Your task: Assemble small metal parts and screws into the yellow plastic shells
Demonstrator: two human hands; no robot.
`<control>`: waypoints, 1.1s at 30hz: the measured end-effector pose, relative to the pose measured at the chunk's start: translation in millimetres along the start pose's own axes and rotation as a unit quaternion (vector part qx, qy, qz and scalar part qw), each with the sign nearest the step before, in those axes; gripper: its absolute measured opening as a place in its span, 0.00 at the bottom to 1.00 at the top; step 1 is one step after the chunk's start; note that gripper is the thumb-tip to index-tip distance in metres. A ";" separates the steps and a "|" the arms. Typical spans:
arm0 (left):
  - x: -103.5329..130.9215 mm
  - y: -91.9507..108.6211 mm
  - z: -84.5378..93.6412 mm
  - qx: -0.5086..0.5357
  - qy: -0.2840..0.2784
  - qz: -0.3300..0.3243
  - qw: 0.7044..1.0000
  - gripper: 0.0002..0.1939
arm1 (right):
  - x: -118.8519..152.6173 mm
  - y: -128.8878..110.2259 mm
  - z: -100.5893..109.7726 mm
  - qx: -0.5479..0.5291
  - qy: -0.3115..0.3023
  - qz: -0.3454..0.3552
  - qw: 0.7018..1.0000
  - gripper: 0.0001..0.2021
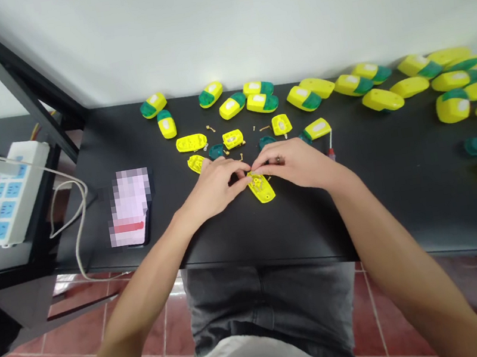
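A yellow plastic casing half [263,191] lies open side up on the black table in front of me, with small parts inside it. My left hand [215,185] is closed, thumb and fingertips gripping its far left edge. Fingers bent, my right hand [294,160] pinches at the far end of the same casing; whatever is between those fingertips is too small to make out. Just beyond my hands are yellow shell pieces [191,143], a yellow cap piece [233,139], a dark green translucent cover [216,151] and tiny loose parts [211,128].
Several yellow-and-green cases [261,102] line the wall side, with more [453,106] at the right. A screwdriver [331,151] lies by my right wrist. At the left are a phone [132,207], a white cable [78,240] and a power strip [12,193].
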State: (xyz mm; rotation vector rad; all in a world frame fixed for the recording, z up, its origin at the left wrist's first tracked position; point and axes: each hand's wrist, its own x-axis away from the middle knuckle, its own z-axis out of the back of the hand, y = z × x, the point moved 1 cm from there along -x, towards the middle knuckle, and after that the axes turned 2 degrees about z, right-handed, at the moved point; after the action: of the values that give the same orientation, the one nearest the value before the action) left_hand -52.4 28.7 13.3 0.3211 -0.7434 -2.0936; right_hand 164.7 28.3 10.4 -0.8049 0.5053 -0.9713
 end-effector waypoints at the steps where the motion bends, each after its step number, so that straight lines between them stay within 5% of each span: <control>1: 0.6 -0.1 0.9 0.004 -0.001 -0.001 1.000 0.07 | -0.1 0.1 0.1 -0.001 -0.002 0.001 1.000 0.08; 18: 0.7 -0.8 -1.1 0.005 -0.004 -0.004 1.000 0.05 | -2.2 3.0 -4.9 0.008 -0.005 0.023 1.000 0.08; 33: 0.1 0.2 -1.1 0.001 0.005 -0.002 1.000 0.05 | 1.0 -5.3 -0.7 -0.002 0.001 -0.040 0.999 0.09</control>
State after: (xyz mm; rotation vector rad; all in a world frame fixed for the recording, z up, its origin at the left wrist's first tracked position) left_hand -51.8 28.1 12.5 0.3345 -0.7397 -2.0934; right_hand 161.9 25.5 14.2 -0.8331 0.4800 -1.0459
